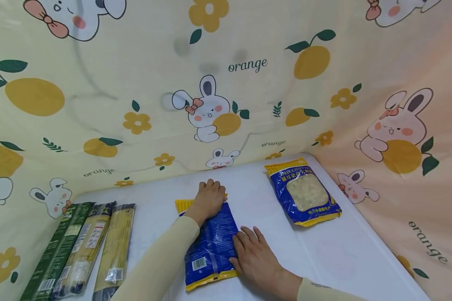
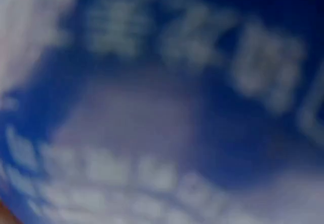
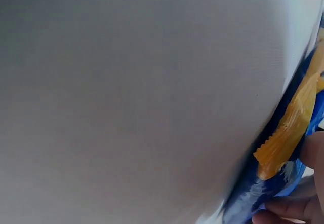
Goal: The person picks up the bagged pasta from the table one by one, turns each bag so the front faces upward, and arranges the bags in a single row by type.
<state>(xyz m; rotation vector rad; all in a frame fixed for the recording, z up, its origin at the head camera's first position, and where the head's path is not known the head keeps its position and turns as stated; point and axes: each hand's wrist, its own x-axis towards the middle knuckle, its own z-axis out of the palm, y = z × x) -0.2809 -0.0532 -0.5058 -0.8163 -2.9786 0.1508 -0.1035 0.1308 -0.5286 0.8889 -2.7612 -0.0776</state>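
A blue and yellow pasta bag (image 1: pixel 214 242) lies in the head view with its printed back and barcode facing up. My left hand (image 1: pixel 209 200) grips its far end, with the fingers curled over the top edge. At the bag's right side is my right hand (image 1: pixel 258 259), its fingers fairly straight and touching the edge. The right wrist view shows the bag's yellow crimped end (image 3: pixel 286 138) with fingertips (image 3: pixel 291 209) against the blue wrapper. Blurred blue packaging (image 2: pixel 228 138) with pale lettering fills the left wrist view.
A similar bag of orecchiette (image 1: pixel 305 192) lies front up at the far right. On the left are a green pasta pack (image 1: pixel 58 251) and two clear packs of long pasta (image 1: pixel 84 251), side by side. Patterned cloth walls (image 1: pixel 154 92) border the white table (image 1: pixel 324 251).
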